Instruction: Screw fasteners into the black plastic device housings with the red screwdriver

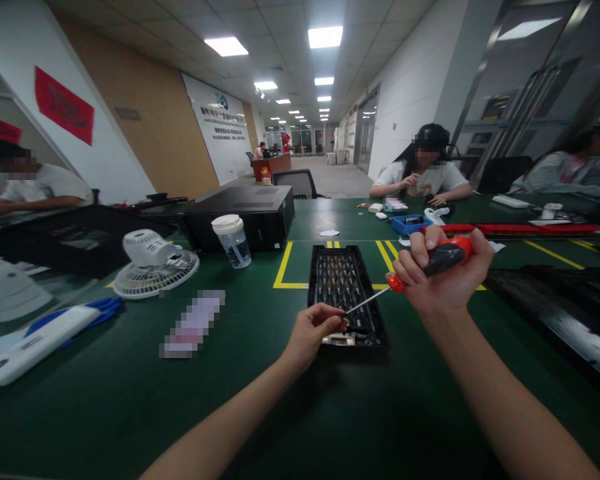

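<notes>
A black slotted panel (341,280) lies lengthwise on the green table (280,400), partly inside a yellow taped rectangle. My right hand (445,273) is closed round the red and black handle of a screwdriver (433,261), held above the panel's right side. Its thin shaft slants down to the left, to the panel's near end. My left hand (313,328) is pinched at the shaft's tip, by the panel's near left corner; what the fingertips hold is too small to name.
A white desk fan (153,263), a lidded clear jar (233,240) and a black case (250,213) stand at left. A white and blue device (40,337) lies near left. A blue tray (410,223) and people sit across the table. Another black panel (555,313) lies right.
</notes>
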